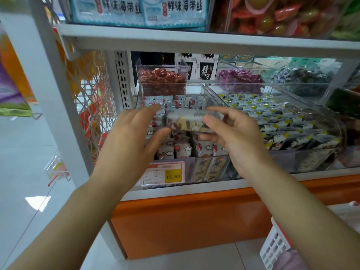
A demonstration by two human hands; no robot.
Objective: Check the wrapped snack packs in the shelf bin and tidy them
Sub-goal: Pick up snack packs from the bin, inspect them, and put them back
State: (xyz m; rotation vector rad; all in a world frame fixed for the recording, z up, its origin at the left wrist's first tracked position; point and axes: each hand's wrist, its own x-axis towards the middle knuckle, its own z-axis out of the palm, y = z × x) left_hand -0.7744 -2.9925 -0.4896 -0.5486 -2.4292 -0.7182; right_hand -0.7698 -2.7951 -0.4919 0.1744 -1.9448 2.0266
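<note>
A white metal shelf unit point(194, 40) with an orange glossy base panel point(194, 221) fills the view. On its middle shelf sits a clear plastic bin point(206, 168), rectangular with smooth see-through walls, packed with small grey crinkly wrapped snack packs point(183, 151) printed with red dots and white clouds, standing in rows. Just beside it on the right, another clear bin point(311, 158) holds dark packs with yellow corners point(282, 121). A red-and-yellow price label point(164, 173) is fixed to the first bin's front. Above that bin, both bare hands grip one shiny, blurred wrapped pack point(190, 121) by its ends: the left hand point(134, 131) with thumb underneath, the right hand point(231, 129) with fingers curled around it.
</note>
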